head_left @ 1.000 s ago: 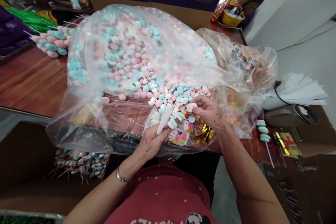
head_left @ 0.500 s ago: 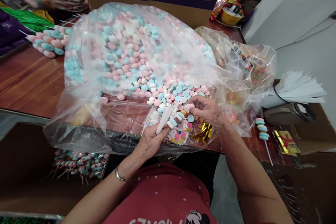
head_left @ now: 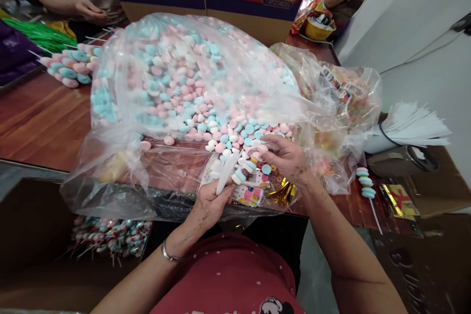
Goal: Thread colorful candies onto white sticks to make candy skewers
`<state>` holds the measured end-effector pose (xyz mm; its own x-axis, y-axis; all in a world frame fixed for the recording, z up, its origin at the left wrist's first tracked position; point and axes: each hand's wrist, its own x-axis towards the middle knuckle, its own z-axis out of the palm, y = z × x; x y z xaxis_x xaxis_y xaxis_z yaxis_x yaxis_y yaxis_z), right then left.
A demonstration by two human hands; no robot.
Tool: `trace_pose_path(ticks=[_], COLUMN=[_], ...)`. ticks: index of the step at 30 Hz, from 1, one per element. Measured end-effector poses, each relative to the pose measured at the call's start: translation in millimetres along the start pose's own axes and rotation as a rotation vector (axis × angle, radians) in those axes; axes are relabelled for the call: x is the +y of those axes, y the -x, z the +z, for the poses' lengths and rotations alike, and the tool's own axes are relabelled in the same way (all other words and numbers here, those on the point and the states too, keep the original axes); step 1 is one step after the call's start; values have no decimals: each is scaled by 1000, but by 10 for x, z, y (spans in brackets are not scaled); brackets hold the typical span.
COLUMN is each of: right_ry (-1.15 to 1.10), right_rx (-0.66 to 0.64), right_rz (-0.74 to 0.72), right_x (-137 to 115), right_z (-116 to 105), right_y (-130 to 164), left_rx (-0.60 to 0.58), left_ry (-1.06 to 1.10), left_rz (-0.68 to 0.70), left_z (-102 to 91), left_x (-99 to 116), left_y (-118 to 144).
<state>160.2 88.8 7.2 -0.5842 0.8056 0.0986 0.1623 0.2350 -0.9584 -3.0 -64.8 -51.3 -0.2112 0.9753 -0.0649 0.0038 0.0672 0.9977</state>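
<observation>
Pink candy (head_left: 262, 148) pinched in right hand (head_left: 289, 157) fingertips, beside stick (head_left: 225, 176) gripped by left hand (head_left: 209, 203).

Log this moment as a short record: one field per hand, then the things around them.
left hand: grips a white stick carrying a few candy discs
right hand: pinches a pink candy disc at the edge of the loose pile
candy bag: large clear plastic, full of pink, blue and white discs
finished skewer: lies on the wooden table, to the right
stick bundle: white, far right
</observation>
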Motion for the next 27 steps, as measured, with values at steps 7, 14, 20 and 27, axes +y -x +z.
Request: trace_pose_path(ticks=[7, 14, 20, 27], right_ry=[-251, 73, 466, 498], right_rx=[99, 136, 204, 127], right_rz=[120, 33, -205, -271], right_x=[72, 35, 96, 166], right_z=[97, 173, 249, 195], right_y=[16, 170, 234, 218], left_rx=[21, 23, 24, 0], left_ry=[-17, -13, -11, -19], left_rz=[7, -33, -13, -4], left_z=[8, 12, 14, 4], left_x=[12, 15, 19, 74], left_y=[-5, 7, 0, -6])
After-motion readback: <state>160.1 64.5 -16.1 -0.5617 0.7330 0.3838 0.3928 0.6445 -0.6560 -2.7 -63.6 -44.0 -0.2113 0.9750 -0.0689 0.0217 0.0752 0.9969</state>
